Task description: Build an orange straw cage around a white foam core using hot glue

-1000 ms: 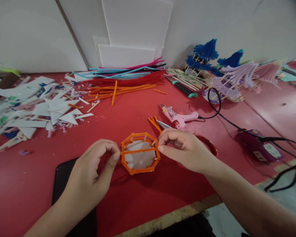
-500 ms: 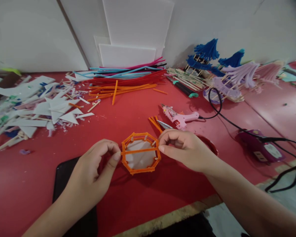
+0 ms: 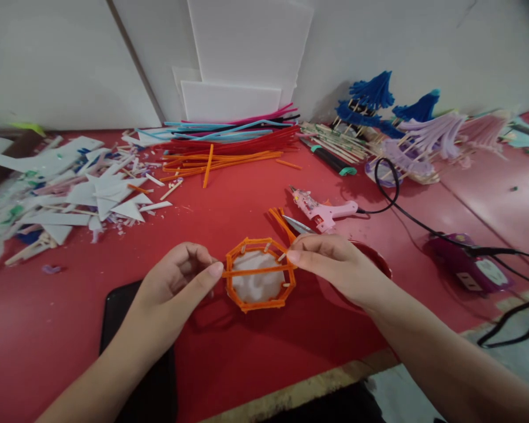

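Observation:
An orange eight-sided frame [image 3: 263, 306] with short pale sticks inside its rim is near the table's front edge. One orange pipe cleaner [image 3: 258, 271] lies straight across its middle. At the strip's left end, my left hand [image 3: 183, 282] pinches it between thumb and fingertip. My right hand [image 3: 335, 264] has its thumb and fingers closed on the right end, at the frame's upper right rim. Just behind my right hand are short orange pieces [image 3: 278, 222] and a metal blade tip [image 3: 297, 224].
A pink glue gun [image 3: 330, 212] trails a black cable to a purple box [image 3: 474, 264]. Pipe cleaners [image 3: 229, 160] and a green-black cutter [image 3: 332, 160] lie behind. White scraps [image 3: 106, 191] spread left, a black phone-like slab [image 3: 119, 311] near my left forearm, blue and lilac models [image 3: 432, 132] back right.
The orange frame and both hands have shifted slightly right in the view. The frame is tilted a little differently, and my left fingers have loosened slightly around the strip's end.

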Motion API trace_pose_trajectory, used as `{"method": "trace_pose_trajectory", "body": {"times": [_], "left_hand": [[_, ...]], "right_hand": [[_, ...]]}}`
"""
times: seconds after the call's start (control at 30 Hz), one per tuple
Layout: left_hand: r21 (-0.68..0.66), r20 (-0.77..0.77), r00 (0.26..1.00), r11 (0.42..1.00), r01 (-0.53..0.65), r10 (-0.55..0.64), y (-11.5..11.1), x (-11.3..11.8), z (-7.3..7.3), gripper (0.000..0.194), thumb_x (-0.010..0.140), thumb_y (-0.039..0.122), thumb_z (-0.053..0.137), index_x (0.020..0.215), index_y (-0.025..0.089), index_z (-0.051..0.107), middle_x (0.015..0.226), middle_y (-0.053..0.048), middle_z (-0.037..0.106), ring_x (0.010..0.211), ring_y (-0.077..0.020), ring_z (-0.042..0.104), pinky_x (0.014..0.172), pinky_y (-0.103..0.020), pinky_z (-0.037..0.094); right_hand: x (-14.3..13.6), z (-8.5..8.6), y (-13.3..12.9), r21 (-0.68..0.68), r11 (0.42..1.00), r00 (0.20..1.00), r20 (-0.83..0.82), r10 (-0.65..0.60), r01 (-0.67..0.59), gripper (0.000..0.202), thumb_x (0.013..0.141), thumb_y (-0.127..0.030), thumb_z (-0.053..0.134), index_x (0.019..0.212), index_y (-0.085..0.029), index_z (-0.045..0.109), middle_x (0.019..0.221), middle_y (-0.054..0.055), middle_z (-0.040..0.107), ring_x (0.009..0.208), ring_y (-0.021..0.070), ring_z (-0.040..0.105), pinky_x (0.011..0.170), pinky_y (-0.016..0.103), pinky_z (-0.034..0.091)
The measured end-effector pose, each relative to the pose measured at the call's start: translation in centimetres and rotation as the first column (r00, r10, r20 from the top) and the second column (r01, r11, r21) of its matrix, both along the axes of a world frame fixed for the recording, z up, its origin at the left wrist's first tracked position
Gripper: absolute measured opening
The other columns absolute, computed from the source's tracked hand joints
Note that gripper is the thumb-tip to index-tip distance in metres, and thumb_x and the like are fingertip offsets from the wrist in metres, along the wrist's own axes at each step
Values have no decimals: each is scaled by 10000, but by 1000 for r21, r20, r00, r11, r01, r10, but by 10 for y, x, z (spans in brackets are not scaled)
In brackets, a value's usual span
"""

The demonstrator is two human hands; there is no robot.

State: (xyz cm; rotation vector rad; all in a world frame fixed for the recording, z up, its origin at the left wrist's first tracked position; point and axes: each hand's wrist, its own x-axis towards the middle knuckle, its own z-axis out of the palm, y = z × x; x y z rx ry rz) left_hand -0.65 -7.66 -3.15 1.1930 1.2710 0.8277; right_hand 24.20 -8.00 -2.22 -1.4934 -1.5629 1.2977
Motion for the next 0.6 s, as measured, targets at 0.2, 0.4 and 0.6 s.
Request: {"method": "trace_pose_trajectory", "body": {"times": [0.2,0.4,0.6], "left_hand": [[11,30,999,999,-31,31,1,7,6,254,692,275,732,830,202,532,748,34,615,677,-100,616,599,-195,540],[77,-26,1000,997,1,1,1,5,4,192,724,267,692,810,202,533,732,30,587,664,-102,604,583,-194,534],[131,-115,991,988,88,-73,-1,2,6,164,787,296,652,851,211,528,765,24,594,695,-104,623,589,-180,530]], "right_hand": [[-4,-3,-2,-85,996,998,-64,-1,-4,302,798,-450,618,651,-189,582,638,3,513,621,126,468,510,254,337],[-6,-2,-2,-93,995,995,-101,7,-17,265,789,-404,603,647,-194,525,618,-28,431,594,108,390,506,249,287],[-8,-5,-2,-127,991,989,-148,20,-39,203,782,-357,599,681,-190,546,637,-29,447,617,112,404,538,258,297]]}}
